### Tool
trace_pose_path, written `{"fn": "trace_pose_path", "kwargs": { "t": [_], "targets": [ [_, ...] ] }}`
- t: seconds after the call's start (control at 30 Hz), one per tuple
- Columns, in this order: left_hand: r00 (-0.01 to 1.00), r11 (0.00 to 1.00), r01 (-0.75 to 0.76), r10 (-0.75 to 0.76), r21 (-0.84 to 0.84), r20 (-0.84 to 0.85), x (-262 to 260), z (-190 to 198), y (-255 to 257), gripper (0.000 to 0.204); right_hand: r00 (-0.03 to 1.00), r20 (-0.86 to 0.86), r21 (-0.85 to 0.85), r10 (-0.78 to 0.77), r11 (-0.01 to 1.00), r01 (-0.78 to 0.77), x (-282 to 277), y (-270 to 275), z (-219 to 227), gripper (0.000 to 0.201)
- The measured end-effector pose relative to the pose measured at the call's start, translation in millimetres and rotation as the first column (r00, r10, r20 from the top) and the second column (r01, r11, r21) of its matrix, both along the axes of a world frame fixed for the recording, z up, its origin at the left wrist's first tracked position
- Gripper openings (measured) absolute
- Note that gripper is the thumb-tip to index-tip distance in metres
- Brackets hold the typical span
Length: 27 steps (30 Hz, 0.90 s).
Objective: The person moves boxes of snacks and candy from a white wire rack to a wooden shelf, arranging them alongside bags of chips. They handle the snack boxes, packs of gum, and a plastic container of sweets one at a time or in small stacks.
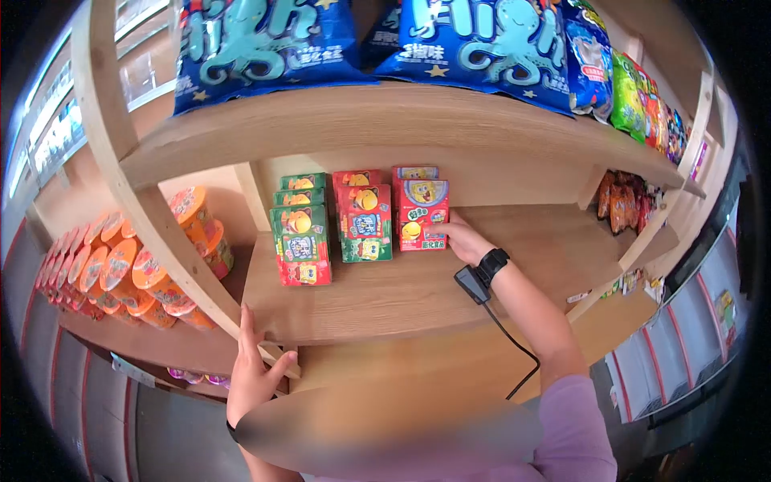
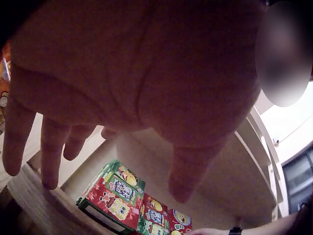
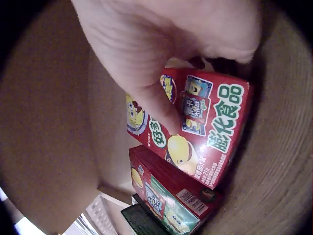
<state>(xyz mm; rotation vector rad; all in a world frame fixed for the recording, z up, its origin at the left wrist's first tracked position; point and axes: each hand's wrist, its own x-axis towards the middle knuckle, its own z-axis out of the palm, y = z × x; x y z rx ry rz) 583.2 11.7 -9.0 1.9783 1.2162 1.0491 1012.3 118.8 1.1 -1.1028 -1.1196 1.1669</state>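
Observation:
My right hand [image 1: 467, 239] grips the side of a red snack box [image 1: 421, 215] standing upright at the right end of a row on the shelf. In the right wrist view the thumb [image 3: 159, 105] lies across the printed front of this box, and the other fingers are largely hidden behind it. To its left stand red-and-green boxes [image 1: 366, 221] and green-and-red boxes [image 1: 302, 241], each kind lined up front to back. My left hand [image 1: 254, 373] is at the shelf's front left corner by the wooden post, fingers extended and thumb apart, holding nothing.
Blue snack bags [image 1: 482, 56] fill the upper shelf [image 1: 401, 120] above the boxes. Orange-lidded tubs [image 1: 120, 261] stand left of the slanting post [image 1: 181, 241]. Small dark-orange packets [image 1: 622, 205] sit at the far right. A cable [image 1: 522, 349] hangs from the right wrist.

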Motion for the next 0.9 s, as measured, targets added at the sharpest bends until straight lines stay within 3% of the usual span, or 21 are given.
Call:
{"fn": "trace_pose_path", "kwargs": {
  "t": [0.07,0.2,0.23,0.27,0.37,0.4,0.47,0.5,0.53,0.6,0.73,0.83,0.9],
  "targets": [
    [1.0,0.997,0.005,-0.007,0.075,0.026,-1,-5,3,0.101,1.0,-0.016,-0.001,0.007,1.0,-0.007,-3,-5,3,0.068],
    [1.0,0.998,-0.023,0.022,0.051,0.015,0,-8,-6,0.099,1.0,-0.026,-0.036,-0.004,0.999,0.003,-1,-3,-1,0.07],
    [0.999,0.998,-0.046,0.046,0.041,0.007,2,-9,-10,0.098,0.999,0.009,-0.008,0.044,0.999,-0.044,2,-6,0,0.085],
    [0.999,0.998,-0.033,0.033,0.046,0.005,4,-9,-15,0.098,0.999,0.007,-0.003,0.031,1.0,-0.031,7,-11,-1,0.085],
    [0.995,0.994,-0.055,0.063,0.099,-0.072,19,-8,-31,0.095,0.992,0.025,-0.097,-0.123,0.987,0.125,14,-48,0,0.12],
    [0.996,0.994,-0.039,0.046,0.102,-0.073,27,-4,-36,0.095,0.989,0.039,-0.111,-0.146,0.983,0.149,18,-62,-3,0.112],
    [0.996,0.995,-0.021,0.029,0.097,-0.084,49,2,-46,0.092,0.989,0.07,-0.082,-0.127,0.988,0.133,21,-116,4,0.102],
    [0.995,0.991,-0.003,0.017,0.132,-0.103,63,3,-49,0.09,0.985,0.093,-0.02,-0.144,0.989,0.146,30,-136,-9,0.085],
    [0.995,0.996,0.034,-0.026,0.081,-0.092,79,6,-55,0.088,0.977,0.093,-0.022,-0.19,0.981,0.192,36,-167,-10,0.085],
    [0.982,0.978,0.156,-0.138,0.136,-0.133,117,8,-65,0.084,0.977,0.082,0.075,-0.199,0.978,0.193,49,-240,-8,0.062],
    [0.892,0.888,0.431,-0.393,0.158,-0.223,220,9,-111,0.079,0.91,0.032,0.044,-0.414,0.91,0.412,104,-403,-36,0.049],
    [0.793,0.786,0.609,-0.598,0.106,-0.114,309,4,-176,0.077,0.784,-0.04,0.073,-0.619,0.781,0.62,148,-542,-71,0.044],
    [0.702,0.701,0.711,-0.706,0.049,-0.087,368,2,-228,0.076,0.539,-0.296,-0.069,-0.789,0.58,0.811,168,-635,-77,0.039]
  ]
}}
